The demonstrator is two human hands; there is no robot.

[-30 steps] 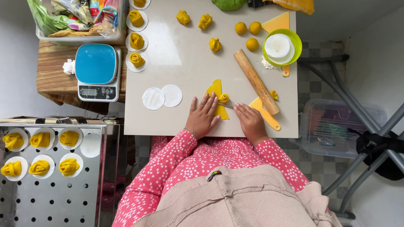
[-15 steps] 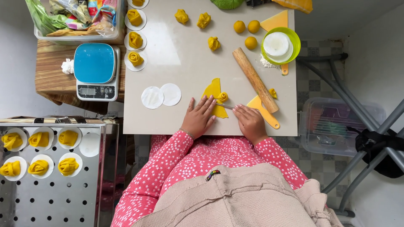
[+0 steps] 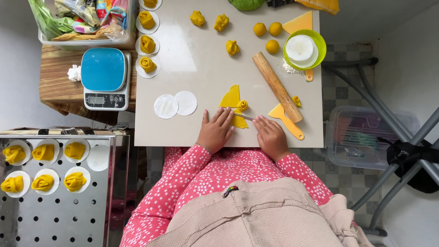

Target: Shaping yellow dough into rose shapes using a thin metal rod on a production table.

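Note:
My left hand [image 3: 215, 131] lies flat on the table with fingers spread, pressing the lower edge of a flat yellow dough piece [image 3: 231, 97]. My right hand [image 3: 270, 136] holds a thin metal tool [image 3: 244, 116] whose tip reaches the dough beside a small rolled yellow dough rose [image 3: 242, 105]. A wooden rolling pin [image 3: 277, 86] and a yellow plastic scraper [image 3: 286, 120] lie just right of my right hand.
Two white paper rounds [image 3: 175, 104] lie left of my hands. Shaped dough pieces [image 3: 147, 44], dough balls [image 3: 272, 46], and a green bowl [image 3: 318, 42] sit farther back. A blue kitchen scale [image 3: 104, 77] stands at left; a perforated steel tray [image 3: 55, 215] holds several dough roses.
None of note; both hands stay at the dough, with only slight shifts of the fingers.

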